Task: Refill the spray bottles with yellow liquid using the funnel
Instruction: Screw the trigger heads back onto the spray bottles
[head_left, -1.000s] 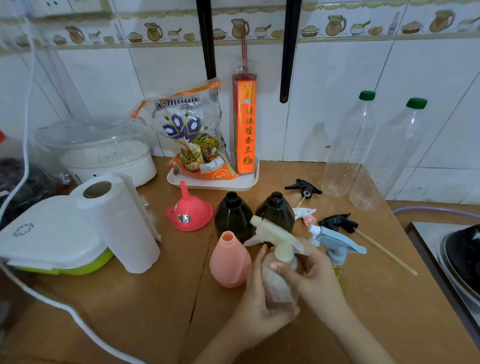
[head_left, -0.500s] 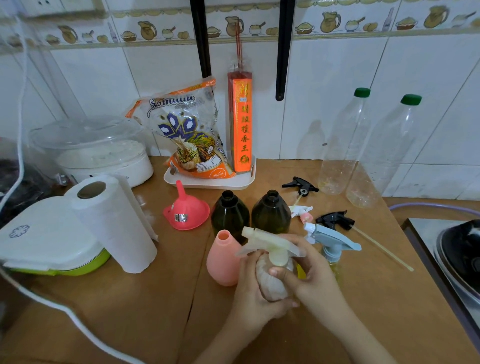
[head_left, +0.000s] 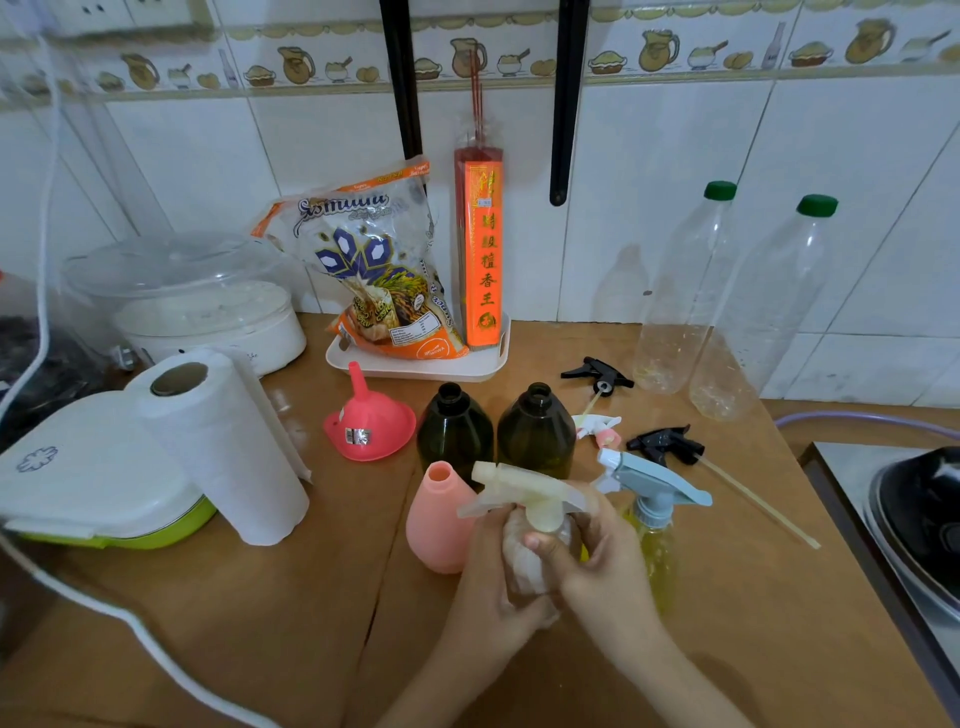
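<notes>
My left hand (head_left: 493, 577) wraps the body of a small clear spray bottle (head_left: 524, 564) near the table's front. My right hand (head_left: 597, 561) grips its neck just under the cream trigger head (head_left: 519, 493). Right beside them stands a clear bottle of yellow liquid (head_left: 657, 556) with a light blue trigger head. A pink bottle (head_left: 434, 525) without a cap stands to the left. Two dark brown open bottles (head_left: 454, 431) (head_left: 536, 431) stand behind. The pink funnel (head_left: 369, 421) lies mouth down, left of them.
Two black trigger heads (head_left: 597, 371) (head_left: 667, 444) and a white one (head_left: 597, 428) lie at the right. Two large near-empty plastic bottles (head_left: 680, 296) (head_left: 753, 317) stand by the wall. A paper towel roll (head_left: 223, 447), white containers and a tray (head_left: 415, 366) fill the left and back.
The clear bottle and both hands have shifted slightly; the cream trigger head sits a little more turned on its neck. Everything else stays put.
</notes>
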